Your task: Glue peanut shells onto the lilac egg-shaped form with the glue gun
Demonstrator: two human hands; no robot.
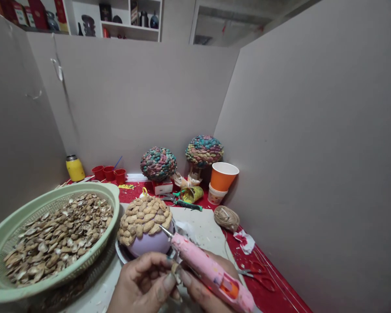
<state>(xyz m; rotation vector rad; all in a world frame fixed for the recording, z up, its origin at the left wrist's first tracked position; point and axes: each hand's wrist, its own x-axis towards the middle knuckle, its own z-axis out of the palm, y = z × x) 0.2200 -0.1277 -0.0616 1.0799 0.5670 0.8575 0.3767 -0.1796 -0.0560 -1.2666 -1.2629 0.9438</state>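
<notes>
My left hand (142, 284) is closed, pinching a small piece of peanut shell (175, 268) between thumb and fingertips. My right hand (200, 292) is wrapped round a pink glue gun (205, 261), and its thumb meets the same shell piece. The gun's metal nozzle points up and left, close to a lilac ball (151, 244). Tan peanut shells (146, 215) cover the ball's upper part, while smooth lilac shows on its lower side. The ball rests in a dish whose rim shows at its lower left.
At left stands a green basket (112, 237) of shell halves. Behind are coloured shell-covered balls (158, 163), red cups (109, 173), a yellow bottle (74, 168) and pliers (182, 202). Orange paper cup (222, 178), twine (226, 218) and red scissors (260, 276) lie right, beside a grey partition.
</notes>
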